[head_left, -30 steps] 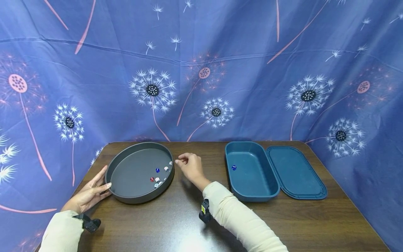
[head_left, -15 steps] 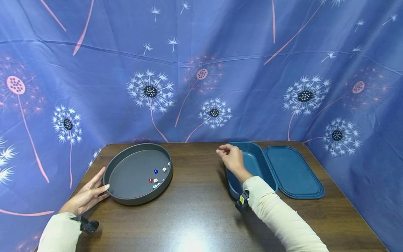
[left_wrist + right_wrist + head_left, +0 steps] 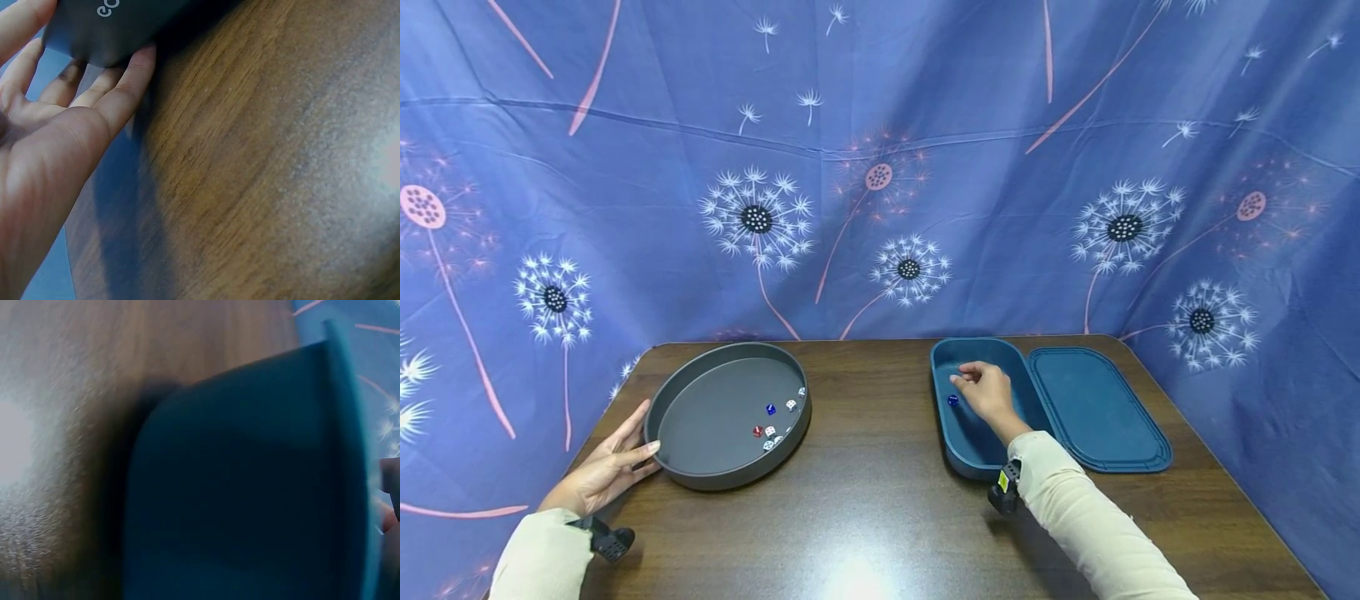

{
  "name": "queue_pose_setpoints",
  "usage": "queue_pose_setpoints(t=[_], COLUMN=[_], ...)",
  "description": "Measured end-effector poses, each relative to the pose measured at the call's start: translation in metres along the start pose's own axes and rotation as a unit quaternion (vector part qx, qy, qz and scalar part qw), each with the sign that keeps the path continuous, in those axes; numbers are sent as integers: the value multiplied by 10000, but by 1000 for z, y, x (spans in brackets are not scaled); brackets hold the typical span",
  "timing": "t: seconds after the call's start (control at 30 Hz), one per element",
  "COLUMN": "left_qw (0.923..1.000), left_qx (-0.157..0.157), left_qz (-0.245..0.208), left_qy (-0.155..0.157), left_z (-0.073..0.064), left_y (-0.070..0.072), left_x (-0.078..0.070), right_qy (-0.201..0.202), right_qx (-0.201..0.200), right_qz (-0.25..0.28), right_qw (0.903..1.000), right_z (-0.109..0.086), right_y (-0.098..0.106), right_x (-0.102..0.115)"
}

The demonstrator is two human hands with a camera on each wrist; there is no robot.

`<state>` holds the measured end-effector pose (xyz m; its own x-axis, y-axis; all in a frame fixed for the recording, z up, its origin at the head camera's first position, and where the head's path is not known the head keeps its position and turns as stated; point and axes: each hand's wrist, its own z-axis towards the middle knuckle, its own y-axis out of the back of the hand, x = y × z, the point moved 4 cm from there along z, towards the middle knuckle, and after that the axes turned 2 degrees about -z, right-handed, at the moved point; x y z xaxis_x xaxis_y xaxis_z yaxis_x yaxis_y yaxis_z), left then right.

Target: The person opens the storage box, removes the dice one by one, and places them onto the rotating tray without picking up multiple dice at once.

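Observation:
My left hand (image 3: pixel 606 475) grips the left side of a round dark grey cake pan (image 3: pixel 722 477), thumb at the rim and fingers spread below it. Pale lettering shows on the pan's side (image 3: pixel 106 31) in the left wrist view. Inside the pan, near its right wall, lie a red die (image 3: pixel 757 431), a blue die (image 3: pixel 771 409) and several white dice (image 3: pixel 791 405). My right hand (image 3: pixel 988 393) is over a deep teal box (image 3: pixel 951 446), thumb and finger pinching a small die, mostly hidden; a pale sliver shows by the fingertips (image 3: pixel 389 519). Below them a dark blue die (image 3: pixel 952 401) lies in the box.
A flat teal lid (image 3: pixel 1101 408) lies right beside the box. The brown wooden table (image 3: pixel 865 433) stretches between pan and box. A blue flowered cloth (image 3: pixel 850 208) hangs behind the table's far edge.
My right hand has moved from beside the pan's right rim to over the teal box, fingertips now inside its outline. The left hand stays on the pan.

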<state>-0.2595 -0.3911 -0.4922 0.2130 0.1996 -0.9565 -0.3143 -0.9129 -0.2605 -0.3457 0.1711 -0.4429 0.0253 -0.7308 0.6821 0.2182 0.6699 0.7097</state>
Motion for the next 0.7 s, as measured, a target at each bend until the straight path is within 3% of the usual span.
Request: queue_pose_setpoints(t=[0.4, 0.7], left_qw=[10000, 9999], left_qx=[27, -62], left_qz=[59, 119], left_qy=[-52, 17], left_z=[0, 0], left_y=[-1, -1], left_x=[0, -1], right_qy=[-211, -286], right_qx=[696, 761], right_qz=[-282, -398], right_qw=[9970, 9959], right_z=[-2, -3], right_y=[-17, -26], right_x=[-24, -30])
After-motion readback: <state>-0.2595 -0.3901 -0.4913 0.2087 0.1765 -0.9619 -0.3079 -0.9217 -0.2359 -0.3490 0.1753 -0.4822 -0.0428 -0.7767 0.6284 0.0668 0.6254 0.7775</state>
